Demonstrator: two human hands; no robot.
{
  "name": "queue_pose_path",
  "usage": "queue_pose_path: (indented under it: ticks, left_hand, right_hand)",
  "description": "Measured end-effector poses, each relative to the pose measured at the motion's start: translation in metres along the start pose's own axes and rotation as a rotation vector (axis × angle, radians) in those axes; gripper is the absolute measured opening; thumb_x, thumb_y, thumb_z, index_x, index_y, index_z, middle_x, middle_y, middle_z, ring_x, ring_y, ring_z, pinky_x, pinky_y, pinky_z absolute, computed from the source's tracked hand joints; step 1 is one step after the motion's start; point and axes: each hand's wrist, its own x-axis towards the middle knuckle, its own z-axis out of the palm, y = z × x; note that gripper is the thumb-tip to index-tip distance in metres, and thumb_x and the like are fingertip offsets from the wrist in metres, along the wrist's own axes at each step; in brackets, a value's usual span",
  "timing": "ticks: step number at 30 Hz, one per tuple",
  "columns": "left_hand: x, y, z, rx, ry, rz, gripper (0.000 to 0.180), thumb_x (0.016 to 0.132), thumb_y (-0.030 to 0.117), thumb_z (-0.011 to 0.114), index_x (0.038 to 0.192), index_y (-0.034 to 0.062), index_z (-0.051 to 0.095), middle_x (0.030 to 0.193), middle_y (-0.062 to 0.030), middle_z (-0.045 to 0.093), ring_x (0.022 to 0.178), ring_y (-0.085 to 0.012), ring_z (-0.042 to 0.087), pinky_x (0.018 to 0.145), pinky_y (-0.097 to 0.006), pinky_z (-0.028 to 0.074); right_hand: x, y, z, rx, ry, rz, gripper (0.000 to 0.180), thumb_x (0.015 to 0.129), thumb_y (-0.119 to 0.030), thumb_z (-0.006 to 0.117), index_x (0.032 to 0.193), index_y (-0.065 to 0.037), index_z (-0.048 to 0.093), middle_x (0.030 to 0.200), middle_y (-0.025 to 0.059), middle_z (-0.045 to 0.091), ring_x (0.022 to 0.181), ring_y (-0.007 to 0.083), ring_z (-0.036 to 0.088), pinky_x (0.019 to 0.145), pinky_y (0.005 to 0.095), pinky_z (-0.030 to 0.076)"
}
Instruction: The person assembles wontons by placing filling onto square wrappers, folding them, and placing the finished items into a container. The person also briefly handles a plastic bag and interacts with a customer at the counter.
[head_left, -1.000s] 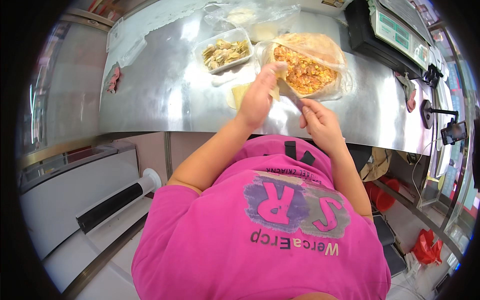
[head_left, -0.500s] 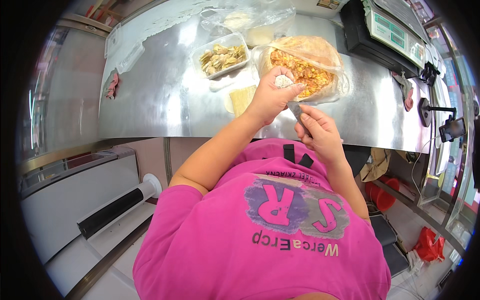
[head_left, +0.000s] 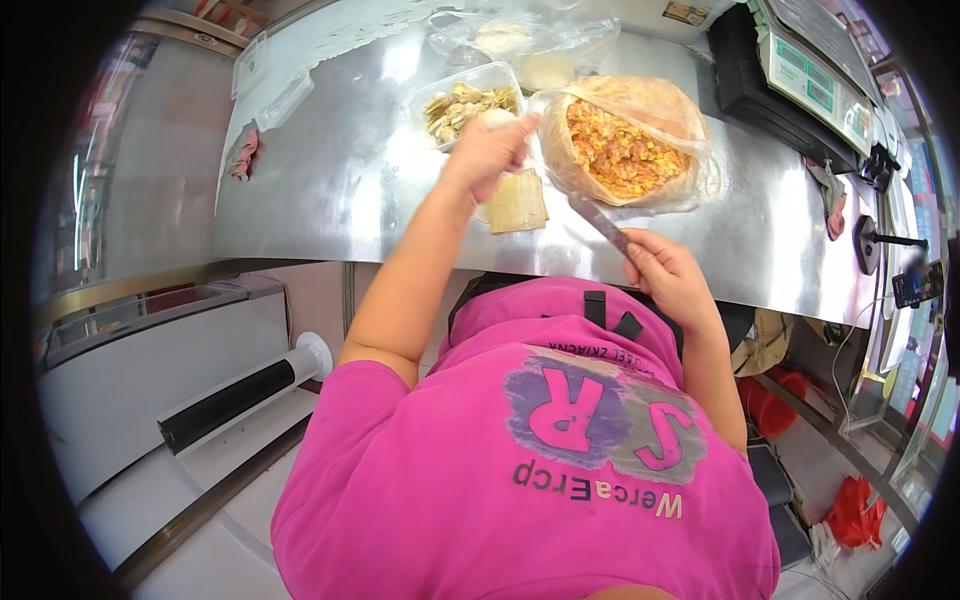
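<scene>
My left hand (head_left: pixel 488 157), fingers closed and slightly blurred, is at the near edge of a clear plastic tub (head_left: pixel 416 115) of folded yellowish dumplings (head_left: pixel 462 105). A pale, round piece of dough (head_left: pixel 497 118) shows at its far side, partly hidden by the fingers. In my right hand (head_left: pixel 662 265) is a narrow, flat metal spatula (head_left: pixel 600 222), its tip toward the bag. That open plastic bag (head_left: pixel 665 95) holds orange and yellow chopped filling (head_left: pixel 628 150). A flat yellowish square piece (head_left: pixel 517 205) lies on the steel table below my left hand.
A clear bag with pale contents (head_left: pixel 545 70) lies at the back of the steel table (head_left: pixel 330 190). A digital scale (head_left: pixel 815 75) stands on a black box at the right. Crumpled pinkish cloths (head_left: pixel 245 155) and a phone on a stand (head_left: pixel 917 285) are at the sides.
My left hand has moved left from the filling bag to the tub, with the pale piece. The right hand has drawn slightly back with the spatula. The view has shifted a little.
</scene>
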Motion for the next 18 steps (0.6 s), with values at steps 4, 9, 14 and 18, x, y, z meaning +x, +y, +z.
queue_pose_path:
  ticks: [4,9,14,18]
  left_hand:
    - [0.028,0.006,-0.061,0.789,0.496,0.424,0.031,0.075,0.028,0.067,0.072,-0.0023,0.061,0.065,-0.0087,0.063,0.057,-0.0217,0.060,0.052,-0.035,0.047]
    - [0.016,0.002,-0.084,1.701,0.634,0.651,0.044,0.072,0.041,0.067,0.091,0.0023,0.062,0.114,-0.0163,0.052,0.103,-0.0315,0.050,0.083,-0.038,0.041]
    - [-0.006,-0.046,-0.050,1.181,0.122,0.858,0.030,0.066,0.024,0.070,0.086,0.0036,0.060,0.100,-0.0126,0.055,0.096,-0.0298,0.050,0.080,-0.037,0.042]
    - [-0.032,-0.076,-0.009,1.287,-0.082,0.664,0.014,0.064,0.010,0.064,0.075,0.0039,0.058,0.086,-0.0098,0.057,0.082,-0.0286,0.052,0.071,-0.036,0.044]
  right_hand:
    - [-0.001,0.006,-0.018,-0.032,0.098,0.017,0.026,0.092,-0.014,0.043,0.110,-0.001,0.055,0.063,-0.0043,0.048,0.055,0.0036,0.040,0.050,0.0188,0.033]
    - [-0.002,0.022,-0.028,-0.062,0.160,-0.047,0.027,0.092,-0.013,0.043,0.115,-0.001,0.052,0.063,-0.0030,0.047,0.048,0.0012,0.032,0.043,0.0165,0.025]
    - [-0.002,0.021,-0.032,-0.115,0.240,0.013,0.027,0.091,-0.013,0.044,0.113,-0.001,0.054,0.064,-0.0040,0.047,0.049,0.0010,0.032,0.044,0.0163,0.026]
    - [0.001,0.019,-0.030,-0.224,0.244,-0.030,0.026,0.091,-0.013,0.043,0.111,0.000,0.054,0.064,-0.0028,0.047,0.054,0.0035,0.037,0.050,0.0187,0.030]
